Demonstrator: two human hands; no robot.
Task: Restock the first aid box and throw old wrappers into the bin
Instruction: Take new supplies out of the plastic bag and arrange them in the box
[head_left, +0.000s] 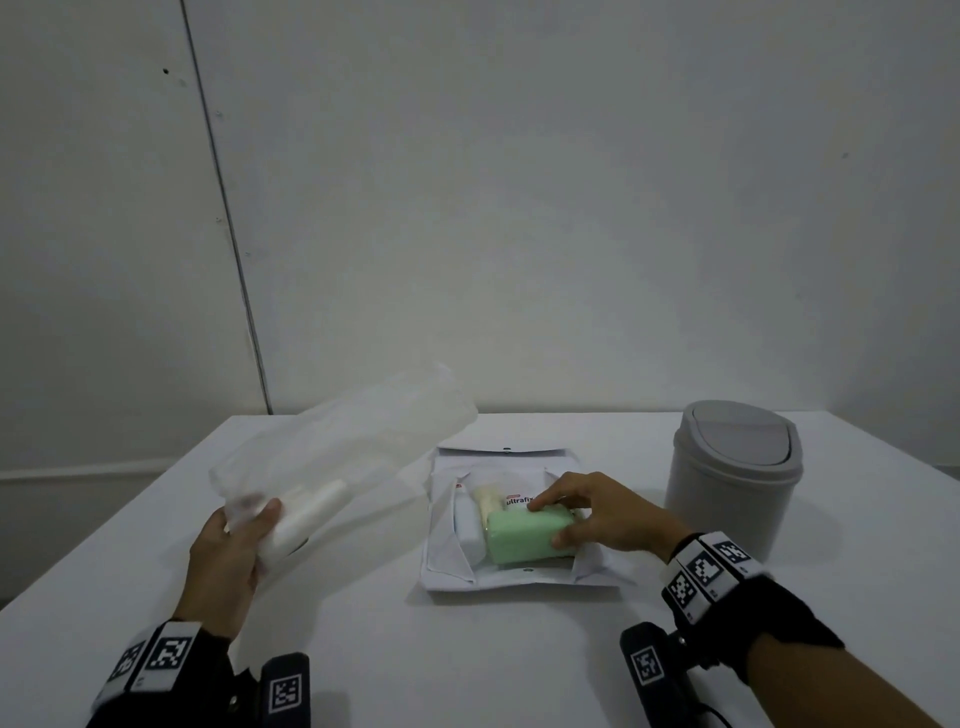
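The right hand (597, 512) closes thumb and fingers around a pale green packet (527, 535), pressing it down into the open first aid box (519, 579), apparently to seat it beside the supplies already inside; the left hand (228, 551) grips a clear plastic container (337, 467), tilted and raised off the table (467, 665), probably its source; the box is white, flaps unfolded, at the table's middle; a tube (467, 530) lies along its left wall; a grey swing-lid bin (735, 473) stands near the far right edge.
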